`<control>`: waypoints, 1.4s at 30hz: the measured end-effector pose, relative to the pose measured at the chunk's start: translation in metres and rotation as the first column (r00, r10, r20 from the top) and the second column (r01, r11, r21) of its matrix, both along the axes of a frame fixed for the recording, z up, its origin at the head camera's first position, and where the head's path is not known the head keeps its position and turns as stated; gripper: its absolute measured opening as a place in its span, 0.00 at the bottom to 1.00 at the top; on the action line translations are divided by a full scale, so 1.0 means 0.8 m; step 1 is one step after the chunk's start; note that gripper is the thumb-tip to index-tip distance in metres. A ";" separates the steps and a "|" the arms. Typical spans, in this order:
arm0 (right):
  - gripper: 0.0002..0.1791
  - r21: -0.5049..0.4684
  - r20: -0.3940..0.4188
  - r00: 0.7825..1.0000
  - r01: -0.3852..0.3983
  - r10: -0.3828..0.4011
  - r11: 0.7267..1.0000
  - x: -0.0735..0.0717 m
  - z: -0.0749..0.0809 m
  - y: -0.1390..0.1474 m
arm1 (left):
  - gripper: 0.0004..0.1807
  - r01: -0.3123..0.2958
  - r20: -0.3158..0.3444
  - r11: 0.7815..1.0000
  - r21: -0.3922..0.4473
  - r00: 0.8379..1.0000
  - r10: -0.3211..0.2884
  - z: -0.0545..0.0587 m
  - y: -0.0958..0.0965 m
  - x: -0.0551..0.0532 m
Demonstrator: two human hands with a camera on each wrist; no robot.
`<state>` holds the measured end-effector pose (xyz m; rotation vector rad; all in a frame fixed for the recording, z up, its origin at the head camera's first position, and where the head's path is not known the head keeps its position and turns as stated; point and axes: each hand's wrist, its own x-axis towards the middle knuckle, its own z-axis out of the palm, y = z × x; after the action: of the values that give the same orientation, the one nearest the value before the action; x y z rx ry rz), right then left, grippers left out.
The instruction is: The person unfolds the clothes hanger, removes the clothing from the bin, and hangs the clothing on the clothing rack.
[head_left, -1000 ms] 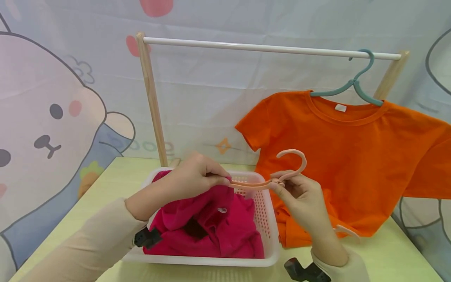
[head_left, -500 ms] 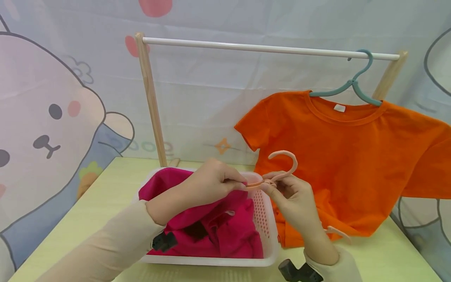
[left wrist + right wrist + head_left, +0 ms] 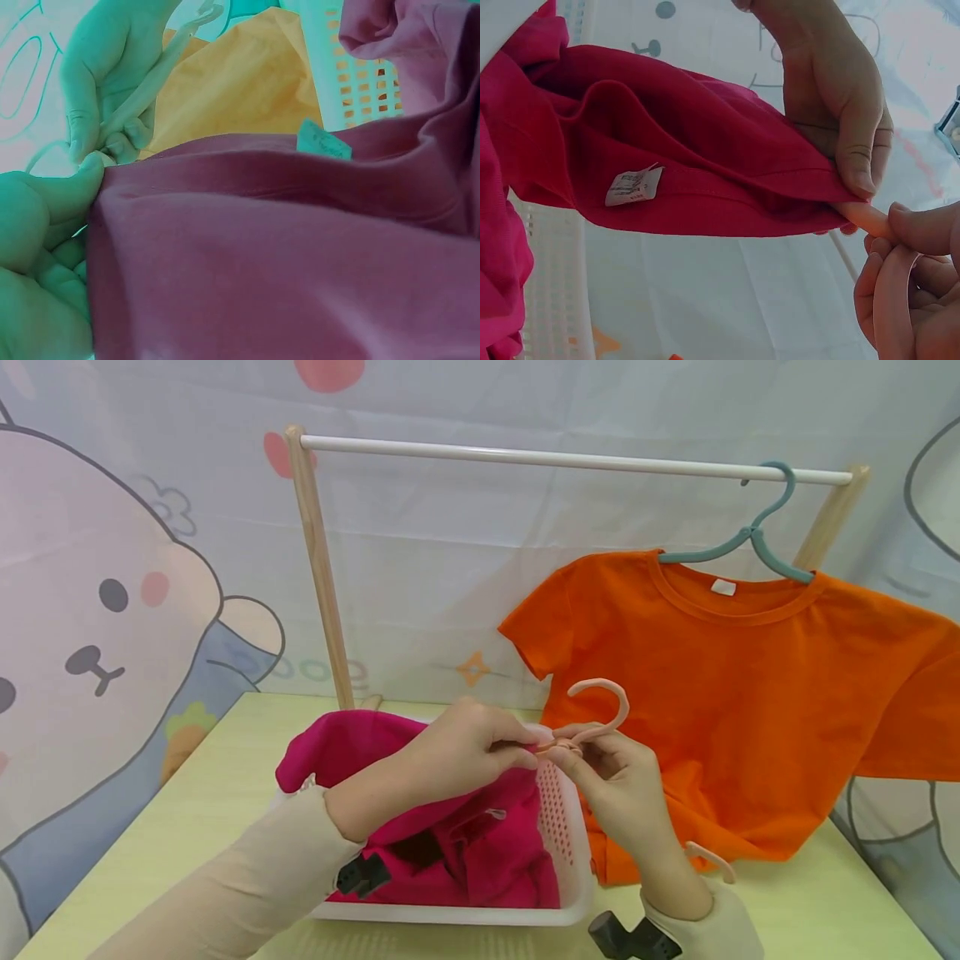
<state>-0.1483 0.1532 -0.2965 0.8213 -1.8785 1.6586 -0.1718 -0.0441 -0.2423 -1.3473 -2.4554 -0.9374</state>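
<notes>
My left hand (image 3: 472,747) pinches the neckline edge of a magenta shirt (image 3: 682,135) around one arm of a peach-pink hanger (image 3: 611,693). Close beside it, my right hand (image 3: 618,785) grips the hanger at its middle, below the hook, which points up. Most of that hanger arm is hidden inside the cloth; a short piece shows between the two hands in the right wrist view. A white tag (image 3: 634,186) lies inside the shirt's neck. The rest of the shirt is bunched in a white plastic basket (image 3: 577,860).
Behind stands a rack with a white rod (image 3: 525,456) and wooden posts. An orange T-shirt (image 3: 735,693) hangs at its right on a teal hanger (image 3: 757,531). Another pink hanger (image 3: 712,860) lies partly hidden beside my right forearm on the pale yellow table (image 3: 810,910).
My left hand has slid right along the hanger arm, drawing the magenta shirt over it toward the hook. My right hand with the hanger has shifted slightly left.
</notes>
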 end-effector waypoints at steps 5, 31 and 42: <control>0.05 0.015 -0.003 0.999 0.036 -0.036 0.999 0.003 0.004 0.000 | 0.16 -0.010 -0.019 0.998 -0.069 1.000 0.009 0.009 -0.009 0.003; 0.07 0.015 -0.017 1.000 0.027 -0.026 1.000 0.004 0.001 0.001 | 0.08 -0.083 -0.119 0.976 -0.200 0.991 0.060 -0.001 -0.036 0.000; 0.06 -0.008 -0.001 0.999 -0.034 0.034 0.999 0.004 -0.001 -0.004 | 0.07 -0.070 -0.186 0.983 -0.168 0.982 0.038 -0.003 -0.027 -0.001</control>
<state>-0.1452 0.1496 -0.2972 0.8546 -1.8655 1.6849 -0.1722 -0.0661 -0.2449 -1.3445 -2.4649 -0.5703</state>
